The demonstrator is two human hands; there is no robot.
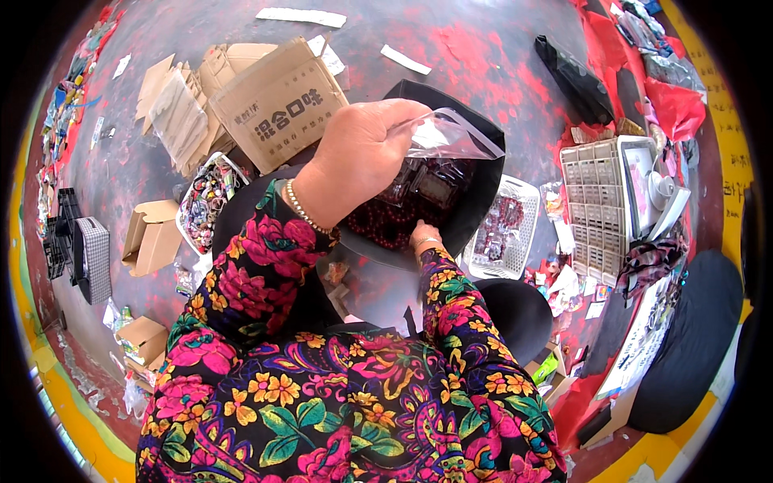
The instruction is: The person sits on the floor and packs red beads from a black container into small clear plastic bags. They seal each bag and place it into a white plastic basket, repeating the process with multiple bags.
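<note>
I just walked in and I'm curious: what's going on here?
A person works over a black tub of dark red beads. The left hand pinches a clear plastic bag above the tub, while the right hand reaches in near the beads. A white basket with more reddish items stands to the right.

Beads [380,227] in tub [477,189]; cardboard box [278,101] left of it, basket [528,245] right.

Floor [499,48]: grey, patched heavily with red. Far side: two pale strips [302,16], not touching. Far left: brown cardboard pile [278,105]. Left: open brown carton [151,241], just beside it a white basket [188,231]. Right: second white basket [529,229]; near it, a slatted crate [594,201]. Far right: black bundle [570,80].
</note>
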